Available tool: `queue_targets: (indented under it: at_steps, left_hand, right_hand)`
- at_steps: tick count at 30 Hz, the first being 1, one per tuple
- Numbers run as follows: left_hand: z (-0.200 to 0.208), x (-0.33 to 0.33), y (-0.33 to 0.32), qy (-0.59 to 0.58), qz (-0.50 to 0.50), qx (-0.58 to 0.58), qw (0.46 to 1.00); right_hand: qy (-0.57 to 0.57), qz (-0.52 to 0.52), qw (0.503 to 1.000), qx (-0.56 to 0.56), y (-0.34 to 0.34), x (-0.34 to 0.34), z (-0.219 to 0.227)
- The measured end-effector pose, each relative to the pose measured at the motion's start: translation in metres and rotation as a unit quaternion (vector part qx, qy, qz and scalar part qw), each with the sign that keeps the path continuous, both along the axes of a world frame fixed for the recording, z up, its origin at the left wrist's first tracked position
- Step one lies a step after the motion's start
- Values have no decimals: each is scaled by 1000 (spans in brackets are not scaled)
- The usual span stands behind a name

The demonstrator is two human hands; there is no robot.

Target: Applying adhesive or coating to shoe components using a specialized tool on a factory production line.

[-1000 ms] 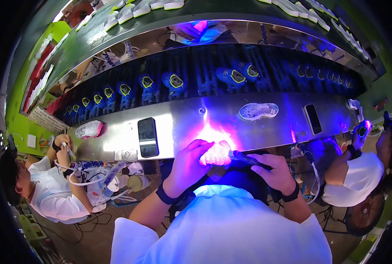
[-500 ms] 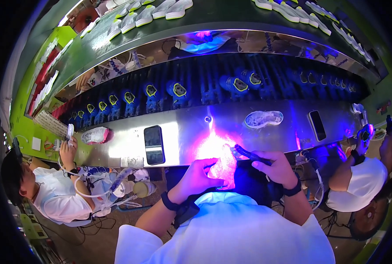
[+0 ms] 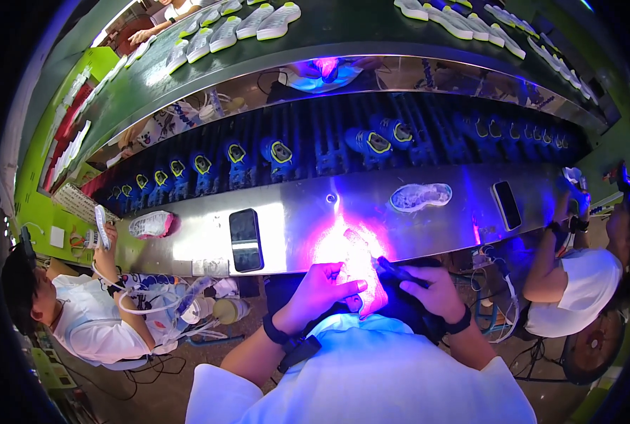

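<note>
Under strong pink and violet light, a shoe sole [image 3: 366,274] glows at the near edge of the metal bench. My left hand [image 3: 319,291] is closed on its left side, thumb across the near end. In my right hand [image 3: 433,292] is a dark, pen-like tool [image 3: 395,271], its tip close to or touching the sole's right edge. Glare hides the sole's surface and the exact tip.
A phone [image 3: 245,240] and a pink-tipped sole [image 3: 152,225] lie left on the bench [image 3: 286,201]. Right are a pale sole [image 3: 421,197] and another phone [image 3: 507,206]. Beyond runs a dark conveyor [image 3: 329,141] with blue shoes [image 3: 281,151]. Co-workers sit at both sides [image 3: 103,311] [image 3: 576,297].
The sole has turned in my left hand, its near end shifting right and closer to me. My right hand and the tool have moved a little nearer. A co-worker's arm has appeared at the top left.
</note>
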State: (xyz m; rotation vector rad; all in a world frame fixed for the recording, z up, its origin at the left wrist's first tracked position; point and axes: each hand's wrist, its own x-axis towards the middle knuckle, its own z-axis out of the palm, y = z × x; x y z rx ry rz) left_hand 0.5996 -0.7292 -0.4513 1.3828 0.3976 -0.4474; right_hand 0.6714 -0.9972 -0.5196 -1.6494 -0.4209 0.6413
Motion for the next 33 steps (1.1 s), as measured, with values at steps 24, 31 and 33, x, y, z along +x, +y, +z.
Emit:
queue_targets:
  at_steps: [24, 31, 33]
  left_hand:
    - [-30, 17, -27, -85, 90, 119, 985]
    - [-30, 23, -39, 22, 147, 40, 988]
    - [-32, 22, -42, 34, 172, -48, 983]
  right_hand:
    - [0, 23, 1000, 0, -43, 21, 10]
    - [-89, -18, 996, -19, -44, 23, 3]
    - [-115, -22, 993, -21, -40, 27, 13]
